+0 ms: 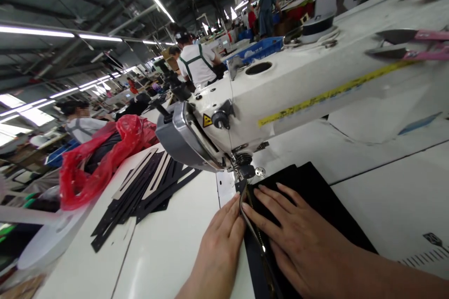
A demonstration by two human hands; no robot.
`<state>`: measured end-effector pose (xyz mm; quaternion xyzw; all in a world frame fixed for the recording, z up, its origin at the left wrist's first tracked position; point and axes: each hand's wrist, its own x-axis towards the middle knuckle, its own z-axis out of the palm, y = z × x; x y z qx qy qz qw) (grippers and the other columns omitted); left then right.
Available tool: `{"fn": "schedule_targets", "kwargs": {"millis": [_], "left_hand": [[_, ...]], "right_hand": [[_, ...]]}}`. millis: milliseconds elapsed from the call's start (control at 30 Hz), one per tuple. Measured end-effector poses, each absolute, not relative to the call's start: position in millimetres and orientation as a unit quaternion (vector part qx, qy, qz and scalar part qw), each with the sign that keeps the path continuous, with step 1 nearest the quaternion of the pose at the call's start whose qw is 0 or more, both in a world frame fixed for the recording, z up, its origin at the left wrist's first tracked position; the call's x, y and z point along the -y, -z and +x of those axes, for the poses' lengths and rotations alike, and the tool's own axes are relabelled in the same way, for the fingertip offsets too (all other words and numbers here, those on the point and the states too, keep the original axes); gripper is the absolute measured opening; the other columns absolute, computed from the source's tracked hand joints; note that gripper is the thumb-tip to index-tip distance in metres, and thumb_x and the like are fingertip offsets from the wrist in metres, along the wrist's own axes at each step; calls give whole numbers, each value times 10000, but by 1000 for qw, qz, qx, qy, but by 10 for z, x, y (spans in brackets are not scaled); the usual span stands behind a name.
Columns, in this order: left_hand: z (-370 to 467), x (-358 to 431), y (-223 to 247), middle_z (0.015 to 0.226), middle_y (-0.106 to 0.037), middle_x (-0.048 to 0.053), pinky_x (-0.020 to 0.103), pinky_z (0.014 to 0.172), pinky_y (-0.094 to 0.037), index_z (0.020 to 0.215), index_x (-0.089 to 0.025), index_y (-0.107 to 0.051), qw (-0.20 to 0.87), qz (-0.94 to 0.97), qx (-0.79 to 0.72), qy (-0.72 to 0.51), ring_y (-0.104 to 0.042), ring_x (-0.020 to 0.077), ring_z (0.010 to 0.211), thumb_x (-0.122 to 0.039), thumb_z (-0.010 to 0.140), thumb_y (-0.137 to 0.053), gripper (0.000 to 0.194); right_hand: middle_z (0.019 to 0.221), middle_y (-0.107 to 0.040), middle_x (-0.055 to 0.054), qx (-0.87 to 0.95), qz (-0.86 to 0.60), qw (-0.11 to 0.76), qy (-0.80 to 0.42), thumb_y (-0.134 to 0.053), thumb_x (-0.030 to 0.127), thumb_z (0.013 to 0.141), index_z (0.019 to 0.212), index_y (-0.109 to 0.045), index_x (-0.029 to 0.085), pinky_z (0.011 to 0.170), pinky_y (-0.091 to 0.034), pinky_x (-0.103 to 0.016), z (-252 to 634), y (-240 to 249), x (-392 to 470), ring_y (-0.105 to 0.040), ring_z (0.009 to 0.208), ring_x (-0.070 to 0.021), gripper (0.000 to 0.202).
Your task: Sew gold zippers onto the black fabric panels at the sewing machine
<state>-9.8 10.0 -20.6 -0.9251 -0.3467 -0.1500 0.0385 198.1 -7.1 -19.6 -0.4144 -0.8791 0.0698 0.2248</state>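
Note:
Black fabric point(315, 196) lies on the white table under the sewing machine's head point(196, 135). A zipper with gold-coloured teeth point(260, 238) runs along it toward the presser foot point(245, 173). My left hand point(220, 243) is at the fabric's left edge, its fingers pressed together near the raised edge strip beside the zipper; what they pinch, if anything, is hidden. My right hand point(298, 229) lies on the black fabric right of the zipper, with its fingers spread and fingertips close to the presser foot.
Dark and beige strips point(150, 182) are piled on the table at left, beside a red plastic bag point(101, 159). Pink-handled scissors point(414, 44) and a yellow measuring tape point(329, 93) are on the machine arm. People sit and stand farther back.

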Motion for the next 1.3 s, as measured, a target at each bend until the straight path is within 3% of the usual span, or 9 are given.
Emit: {"fn": "schedule_targets", "kwargs": {"millis": [200,300,500,833,1133,1300], "left_hand": [[-71,-88,190,1289,-508,173,390,956,-487,1161,-81,-522,63,-923,348,153,-440,244,1238,-127,953,-313,299],[-45,-81,182,1280,-514,183,415,943,-495,1153,-77,-528,60,-921,347,165,-452,260,1227,-119,948,-313,300],[-1,-62,182,1265,-522,190,443,930,-500,1162,-81,-521,59,-913,357,190,-485,260,1196,-103,937,-304,313],[39,-107,229,1241,-540,198,427,904,-515,1112,-67,-556,87,-912,359,177,-510,276,1165,-117,934,-323,297],[67,-131,326,1197,-590,142,405,933,-499,1047,-70,-592,119,-892,368,236,-537,247,1135,-138,951,-307,308],[34,-153,309,1194,-593,138,397,943,-489,1033,-75,-601,122,-897,351,240,-532,233,1140,-145,958,-289,328]], "right_hand": [[1384,-402,-142,880,-407,239,-47,-432,236,832,1360,-394,126,1069,-259,-488,1984,200,74,-351,1274,-275,541],[1403,-379,-121,882,-402,243,-27,-424,228,832,1351,-408,126,1079,-266,-455,1995,198,73,-297,1307,-256,529],[1409,-363,-130,898,-378,223,28,-430,132,783,1378,-353,114,1056,-299,-482,2002,200,59,-286,1312,-264,600],[1417,-353,-109,914,-345,209,47,-450,150,791,1391,-337,145,1038,-346,-465,2064,167,-1,-346,1281,-263,611],[1390,-377,-157,920,-312,183,154,-402,156,795,1401,-249,32,960,-439,-431,2077,199,-56,-303,1307,-235,637],[1448,-290,-97,913,-352,169,117,-426,216,849,1422,-249,149,1000,-386,-455,2053,217,-24,-267,1323,-241,603]]}}
